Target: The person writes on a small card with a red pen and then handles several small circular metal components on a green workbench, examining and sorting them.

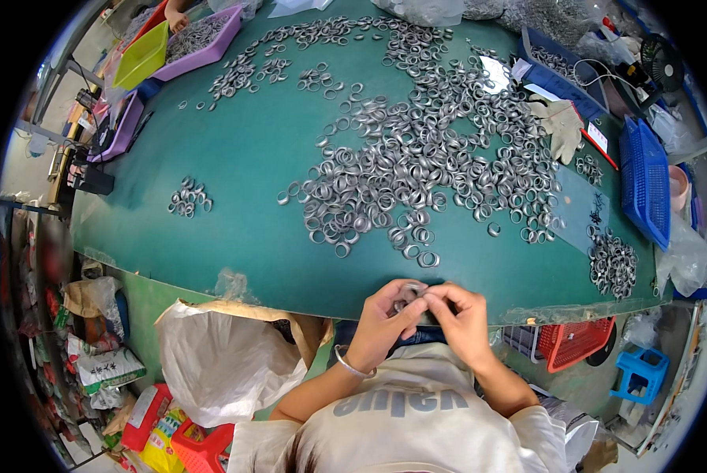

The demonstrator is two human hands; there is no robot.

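Note:
My left hand and my right hand meet at the near edge of the green table. Together they pinch a small silver metal ring between the fingertips. A silver bangle sits on my left wrist. Just beyond my hands, a big spread of several silver rings covers the middle and right of the table. A small cluster of rings lies apart at the left, and another heap rests near the right edge.
Blue baskets stand at the right, purple tray and yellow-green tray at the far left, where another person's hand reaches in. A grey glove lies at the right. An open white sack stands below the table; red crate and blue stool are at the right.

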